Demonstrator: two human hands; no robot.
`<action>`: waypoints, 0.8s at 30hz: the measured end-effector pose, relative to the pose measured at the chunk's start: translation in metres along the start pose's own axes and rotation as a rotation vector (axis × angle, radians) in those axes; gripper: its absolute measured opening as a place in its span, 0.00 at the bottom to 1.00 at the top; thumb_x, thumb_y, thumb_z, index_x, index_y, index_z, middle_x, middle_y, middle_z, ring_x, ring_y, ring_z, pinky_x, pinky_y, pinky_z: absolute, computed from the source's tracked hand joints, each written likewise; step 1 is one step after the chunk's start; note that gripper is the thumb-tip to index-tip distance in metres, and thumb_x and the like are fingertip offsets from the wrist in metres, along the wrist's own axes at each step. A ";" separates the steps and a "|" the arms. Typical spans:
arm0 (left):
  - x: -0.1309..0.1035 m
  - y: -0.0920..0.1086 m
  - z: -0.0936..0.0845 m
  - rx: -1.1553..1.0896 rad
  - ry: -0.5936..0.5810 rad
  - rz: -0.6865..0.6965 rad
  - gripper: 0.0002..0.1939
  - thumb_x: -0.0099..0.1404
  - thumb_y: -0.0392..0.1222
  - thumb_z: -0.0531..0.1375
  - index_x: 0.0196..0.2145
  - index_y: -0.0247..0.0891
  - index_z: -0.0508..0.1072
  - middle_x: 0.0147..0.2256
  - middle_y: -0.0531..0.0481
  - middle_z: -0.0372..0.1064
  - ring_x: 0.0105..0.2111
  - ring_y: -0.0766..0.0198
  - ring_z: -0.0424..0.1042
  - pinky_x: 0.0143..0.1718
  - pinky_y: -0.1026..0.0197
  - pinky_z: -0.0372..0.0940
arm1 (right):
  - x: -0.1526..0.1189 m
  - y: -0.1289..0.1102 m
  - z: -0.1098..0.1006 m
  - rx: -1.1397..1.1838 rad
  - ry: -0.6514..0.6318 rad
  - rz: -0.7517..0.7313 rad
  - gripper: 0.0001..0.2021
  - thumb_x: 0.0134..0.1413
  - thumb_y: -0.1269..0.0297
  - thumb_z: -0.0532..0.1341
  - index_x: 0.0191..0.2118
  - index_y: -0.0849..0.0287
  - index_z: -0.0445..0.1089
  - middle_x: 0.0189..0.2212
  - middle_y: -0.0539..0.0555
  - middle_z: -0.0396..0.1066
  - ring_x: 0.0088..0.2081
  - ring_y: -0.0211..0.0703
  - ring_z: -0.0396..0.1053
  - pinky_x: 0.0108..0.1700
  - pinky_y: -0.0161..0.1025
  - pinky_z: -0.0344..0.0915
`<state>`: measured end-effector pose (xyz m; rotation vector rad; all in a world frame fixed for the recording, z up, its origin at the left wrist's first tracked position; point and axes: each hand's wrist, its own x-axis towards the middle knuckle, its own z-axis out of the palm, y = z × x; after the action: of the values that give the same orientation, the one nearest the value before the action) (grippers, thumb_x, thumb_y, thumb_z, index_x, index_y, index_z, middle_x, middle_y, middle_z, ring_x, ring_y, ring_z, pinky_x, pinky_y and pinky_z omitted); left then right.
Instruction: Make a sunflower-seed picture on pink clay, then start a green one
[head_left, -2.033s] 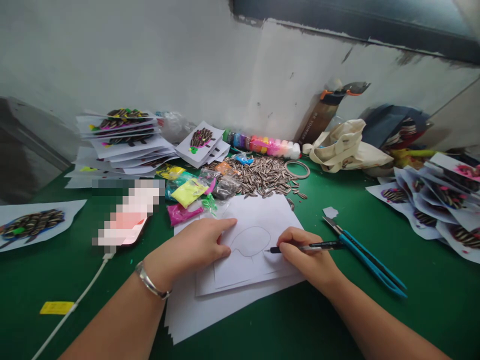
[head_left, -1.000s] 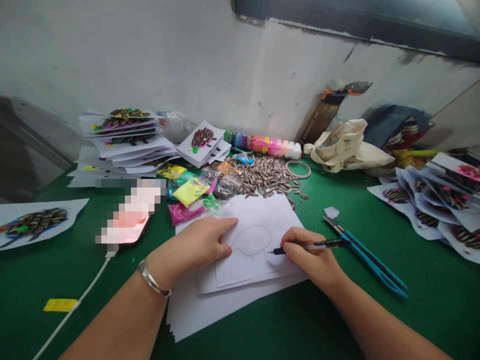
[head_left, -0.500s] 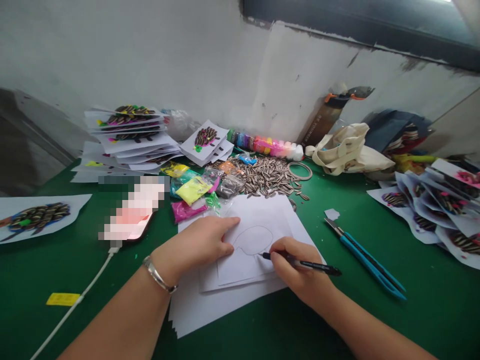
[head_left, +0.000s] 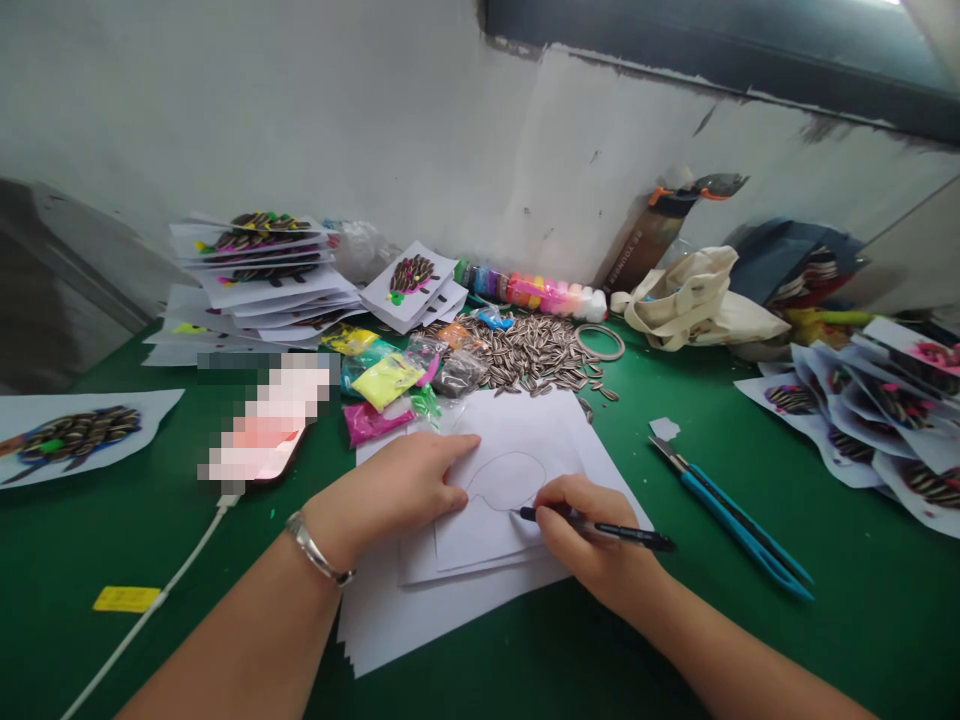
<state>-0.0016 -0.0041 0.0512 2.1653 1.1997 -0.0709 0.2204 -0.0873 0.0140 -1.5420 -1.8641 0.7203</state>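
Note:
My right hand (head_left: 592, 530) is closed round a black pen (head_left: 626, 535), its tip on the top white sheet (head_left: 480, 545) at the lower edge of a thin drawn oval. My left hand (head_left: 401, 485) lies on the left side of that sheet, thumb and forefinger spread, holding nothing; a silver bangle is on its wrist. More white sheets (head_left: 390, 630) lie beneath. Behind them are a heap of striped seeds (head_left: 536, 350) and several bags of coloured clay, among them a yellow one (head_left: 386, 380) and a magenta one (head_left: 375, 420).
A phone (head_left: 274, 430) with a white cable lies at left. To the right is a blue utility knife (head_left: 742, 530). Stacks of seed pictures stand at back left (head_left: 270, 280) and right (head_left: 900, 410). Tape roll (head_left: 600, 343), cloth bag (head_left: 697, 305) and bottle (head_left: 649, 235) are at the back.
My right hand and the pen have shifted slightly to the left along the lower edge of the oval. My left hand has stayed in place.

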 end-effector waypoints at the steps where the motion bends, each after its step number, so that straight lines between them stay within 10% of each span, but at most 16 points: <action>1: 0.000 0.000 0.000 -0.002 0.001 0.004 0.24 0.58 0.46 0.59 0.54 0.45 0.68 0.34 0.51 0.72 0.33 0.57 0.70 0.29 0.62 0.57 | 0.000 0.000 0.000 -0.002 -0.004 -0.001 0.07 0.52 0.67 0.55 0.29 0.58 0.70 0.25 0.52 0.72 0.29 0.42 0.67 0.33 0.37 0.62; 24: 0.000 -0.003 0.001 0.004 0.001 0.004 0.20 0.59 0.47 0.59 0.50 0.45 0.70 0.35 0.51 0.72 0.34 0.57 0.70 0.30 0.61 0.58 | -0.002 0.000 -0.005 0.047 -0.061 -0.063 0.07 0.50 0.71 0.55 0.27 0.57 0.68 0.23 0.50 0.69 0.29 0.41 0.66 0.32 0.36 0.61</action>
<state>-0.0040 -0.0035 0.0492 2.1715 1.1967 -0.0715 0.2240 -0.0892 0.0169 -1.4398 -1.9176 0.7849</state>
